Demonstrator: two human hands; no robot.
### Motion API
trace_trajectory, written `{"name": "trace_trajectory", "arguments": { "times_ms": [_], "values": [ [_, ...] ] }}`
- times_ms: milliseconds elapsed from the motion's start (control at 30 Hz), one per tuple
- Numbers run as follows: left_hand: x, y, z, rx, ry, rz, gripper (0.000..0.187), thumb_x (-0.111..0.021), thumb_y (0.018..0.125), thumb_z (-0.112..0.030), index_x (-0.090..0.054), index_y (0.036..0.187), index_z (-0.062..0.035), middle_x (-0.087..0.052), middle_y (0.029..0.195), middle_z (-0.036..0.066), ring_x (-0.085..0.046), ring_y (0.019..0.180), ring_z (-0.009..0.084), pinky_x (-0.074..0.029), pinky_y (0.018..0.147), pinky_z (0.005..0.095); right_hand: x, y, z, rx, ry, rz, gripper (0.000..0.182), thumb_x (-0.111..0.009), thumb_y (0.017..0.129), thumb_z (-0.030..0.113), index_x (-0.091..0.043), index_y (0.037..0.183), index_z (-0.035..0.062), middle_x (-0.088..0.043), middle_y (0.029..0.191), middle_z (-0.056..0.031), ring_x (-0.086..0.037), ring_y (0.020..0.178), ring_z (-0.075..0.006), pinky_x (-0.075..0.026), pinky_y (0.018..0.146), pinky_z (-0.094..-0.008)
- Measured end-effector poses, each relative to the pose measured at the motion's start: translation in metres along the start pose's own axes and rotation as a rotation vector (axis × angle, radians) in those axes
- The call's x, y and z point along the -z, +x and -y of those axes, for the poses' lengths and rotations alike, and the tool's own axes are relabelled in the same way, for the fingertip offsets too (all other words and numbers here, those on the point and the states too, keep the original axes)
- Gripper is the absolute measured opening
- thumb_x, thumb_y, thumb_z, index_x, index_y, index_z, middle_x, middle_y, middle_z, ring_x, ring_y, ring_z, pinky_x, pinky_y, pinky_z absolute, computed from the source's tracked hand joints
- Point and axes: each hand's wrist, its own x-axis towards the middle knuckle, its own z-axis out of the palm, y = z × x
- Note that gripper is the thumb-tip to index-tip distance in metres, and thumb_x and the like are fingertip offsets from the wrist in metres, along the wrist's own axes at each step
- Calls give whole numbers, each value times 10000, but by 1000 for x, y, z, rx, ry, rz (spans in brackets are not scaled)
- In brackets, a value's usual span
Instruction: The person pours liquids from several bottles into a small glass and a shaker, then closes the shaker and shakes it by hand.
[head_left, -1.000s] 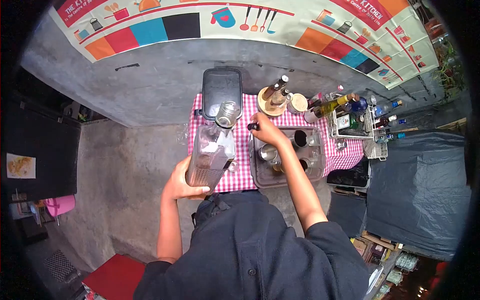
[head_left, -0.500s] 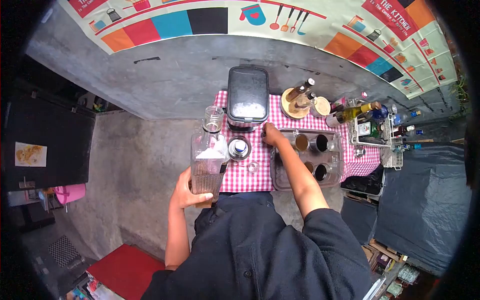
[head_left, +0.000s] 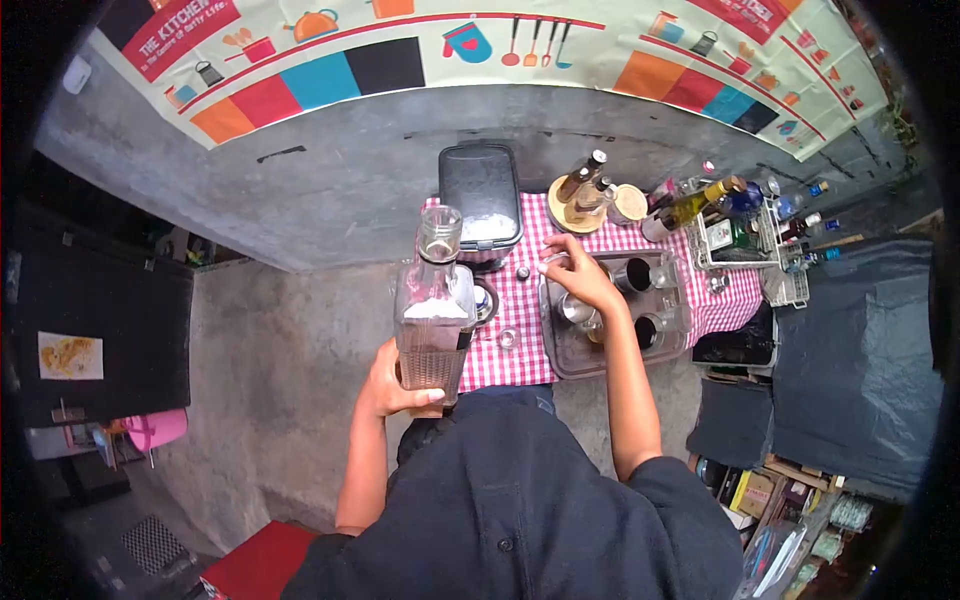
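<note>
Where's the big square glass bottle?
In the head view, the square glass bottle is just left of centre, held near its base by the left hand, by the left edge of the checkered tablecloth.

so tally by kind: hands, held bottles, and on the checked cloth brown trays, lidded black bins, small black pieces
Hands (left hand, right hand): 2
Held bottle: 1
Brown tray: 1
Lidded black bin: 1
Small black piece: 1
Total: 6

Bottle [head_left: 435, 325]: clear glass, square-sided, textured low down (contents hard to make out); mouth open; near upright; gripped low in left hand [head_left: 392, 385] | Cap [head_left: 522, 272]: small, dark; on checked cloth [head_left: 490, 372], right of bottle
</note>
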Motion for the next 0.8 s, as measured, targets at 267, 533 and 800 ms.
{"name": "trace_trajectory", "arguments": {
  "times_ms": [267,533,800],
  "values": [
    [-50,60,4,-11,-260,462,839,-794,610,-194,-434,1319,72,-631,1169,214,-635,1081,313,-494,965,453,-20,-98,109,368,464,151,1252,-902,597,249,-91,1542,117,-312,1500,-190,-413,1332,-326,-361,1089,-467],
    [-106,84,-12,67,-428,650,736,-808,648,-200,-515,1280,37,-668,1091,126,-651,1006,223,-502,931,369,-16,-114,70,337,582,41,1245,-922,570,249,-142,1508,1,-299,1512,-164,-296,1413,-250,-239,1163,-401],
    [-153,90,-10,3,-91,435,813,-848,687,-227,-431,1343,15,-581,1238,113,-563,1133,180,-446,995,344,13,-146,71,335,493,-98,1335,-905,588,226,29,1534,101,-284,1499,-180,-335,1380,-289,-295,1122,-427]
  ]
}}
